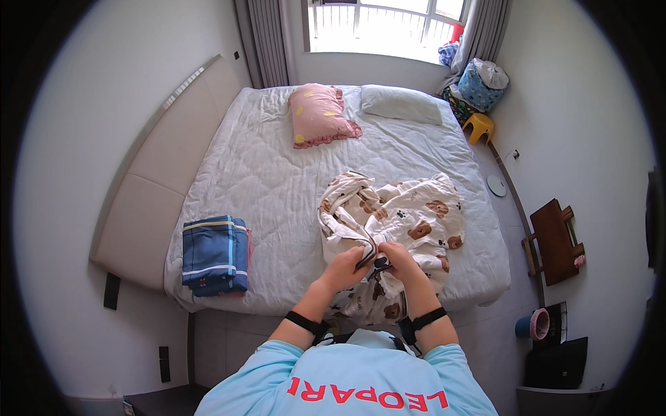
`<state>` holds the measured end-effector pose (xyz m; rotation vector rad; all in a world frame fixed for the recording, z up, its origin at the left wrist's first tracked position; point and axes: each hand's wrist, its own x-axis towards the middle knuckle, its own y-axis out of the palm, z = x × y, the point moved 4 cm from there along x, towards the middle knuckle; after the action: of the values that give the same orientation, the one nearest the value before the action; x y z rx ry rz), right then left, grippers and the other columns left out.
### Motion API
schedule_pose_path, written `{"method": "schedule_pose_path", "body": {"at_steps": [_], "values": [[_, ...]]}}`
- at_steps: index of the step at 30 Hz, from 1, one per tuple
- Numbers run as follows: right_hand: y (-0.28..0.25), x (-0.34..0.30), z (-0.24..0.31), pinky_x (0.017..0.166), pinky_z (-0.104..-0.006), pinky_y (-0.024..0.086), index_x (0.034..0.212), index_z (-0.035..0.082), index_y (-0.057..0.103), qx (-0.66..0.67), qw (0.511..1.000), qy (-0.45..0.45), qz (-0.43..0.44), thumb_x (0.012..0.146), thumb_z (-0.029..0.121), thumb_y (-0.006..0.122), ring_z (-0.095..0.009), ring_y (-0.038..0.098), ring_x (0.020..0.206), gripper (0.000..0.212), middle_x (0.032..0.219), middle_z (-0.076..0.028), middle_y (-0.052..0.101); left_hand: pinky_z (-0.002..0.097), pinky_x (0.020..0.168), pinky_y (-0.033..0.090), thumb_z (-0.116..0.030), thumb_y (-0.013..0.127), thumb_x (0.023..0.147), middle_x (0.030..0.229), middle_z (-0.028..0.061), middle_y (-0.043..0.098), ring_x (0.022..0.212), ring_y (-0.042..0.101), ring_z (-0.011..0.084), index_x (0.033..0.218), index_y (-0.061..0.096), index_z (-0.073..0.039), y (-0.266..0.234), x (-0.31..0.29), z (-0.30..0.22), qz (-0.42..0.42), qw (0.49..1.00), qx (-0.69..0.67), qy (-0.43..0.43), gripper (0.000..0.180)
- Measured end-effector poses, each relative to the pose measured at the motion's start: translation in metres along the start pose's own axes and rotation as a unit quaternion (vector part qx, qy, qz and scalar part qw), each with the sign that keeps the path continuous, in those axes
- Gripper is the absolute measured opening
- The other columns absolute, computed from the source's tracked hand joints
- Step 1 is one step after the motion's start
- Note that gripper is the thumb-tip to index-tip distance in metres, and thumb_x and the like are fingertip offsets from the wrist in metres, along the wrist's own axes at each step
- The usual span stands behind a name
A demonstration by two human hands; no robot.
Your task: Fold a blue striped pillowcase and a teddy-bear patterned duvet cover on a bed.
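Note:
A cream quilt [409,208] printed with brown bears and dark paw marks lies bunched on the near right part of the bed. Part of it hangs over the bed's near edge in front of me. My left hand [345,269] is closed on its dark-piped edge. Close beside it, my right hand [400,261] grips the same edge, thumb on top. Between the two hands the cloth is gathered, and a small dark piece shows there that I cannot make out. The fingertips of both hands are hidden in the folds.
The bed [270,180] has a white cover. On it are a pink frilled pillow [319,116], a white pillow [402,104] and folded blue bedding [211,253]. Along the right wall stand a yellow stool [479,127], a brown wooden folding piece [555,243] and a bin [533,324].

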<state>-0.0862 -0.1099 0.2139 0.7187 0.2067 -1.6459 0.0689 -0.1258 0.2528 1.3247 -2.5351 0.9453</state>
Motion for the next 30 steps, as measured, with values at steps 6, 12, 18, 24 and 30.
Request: {"method": "schedule_pose_path", "body": {"at_steps": [6,12,18,24,30], "values": [[0.011,-0.012,0.018,0.052,-0.0213,0.04,0.082,0.007,0.059,-0.059,0.994,-0.057,0.076,0.078,0.018,0.053,-0.007,0.053,0.068,0.013,0.072,0.002,0.055,0.0445,0.066,0.047,-0.034,0.073,0.063,0.084,0.0186,0.059,0.076,0.059,0.0377,0.092,0.044,-0.002,0.009,0.009,0.0,-0.042,0.958,0.206,-0.193,0.052],[-0.004,-0.008,0.001,0.07,-0.0233,0.043,0.11,0.005,0.053,-0.083,0.976,-0.135,0.15,0.075,0.007,0.053,-0.01,0.054,0.088,0.035,0.097,-0.002,0.058,0.0391,0.065,0.047,-0.028,0.071,0.067,0.079,0.0162,0.062,0.074,0.061,0.0331,0.085,0.055,-0.001,0.006,0.036,0.024,-0.027,0.972,0.138,-0.187,0.036],[-0.012,-0.037,0.004,0.095,-0.0319,0.036,0.13,0.005,0.038,-0.154,0.913,-0.377,0.002,0.066,0.0,0.057,-0.021,0.044,0.116,0.067,0.126,-0.009,0.046,0.0223,0.064,0.044,-0.011,0.064,0.078,0.081,0.0008,0.062,0.072,0.055,0.0071,0.089,0.061,0.0,0.0,0.059,0.0,-0.109,0.921,-0.324,-0.186,0.016],[-0.018,-0.057,0.021,0.091,-0.0399,0.038,0.12,0.006,0.047,-0.302,0.728,-0.54,-0.295,0.065,-0.001,0.059,-0.036,0.047,0.107,0.057,0.113,-0.017,0.052,0.0218,0.065,0.047,-0.006,0.063,0.079,0.084,0.0025,0.063,0.074,0.058,0.009,0.092,0.06,-0.001,-0.003,0.084,-0.076,-0.116,0.848,-0.491,-0.165,0.015],[-0.085,-0.058,0.033,0.078,-0.0376,0.044,0.106,0.008,0.055,-0.333,0.649,-0.491,-0.476,0.068,0.005,0.062,-0.03,0.056,0.091,0.039,0.094,-0.01,0.06,0.0297,0.064,0.051,-0.008,0.058,0.081,0.087,0.0089,0.063,0.075,0.063,0.0196,0.095,0.057,-0.002,-0.026,0.097,-0.114,-0.142,0.77,-0.598,-0.174,0.015]]}}
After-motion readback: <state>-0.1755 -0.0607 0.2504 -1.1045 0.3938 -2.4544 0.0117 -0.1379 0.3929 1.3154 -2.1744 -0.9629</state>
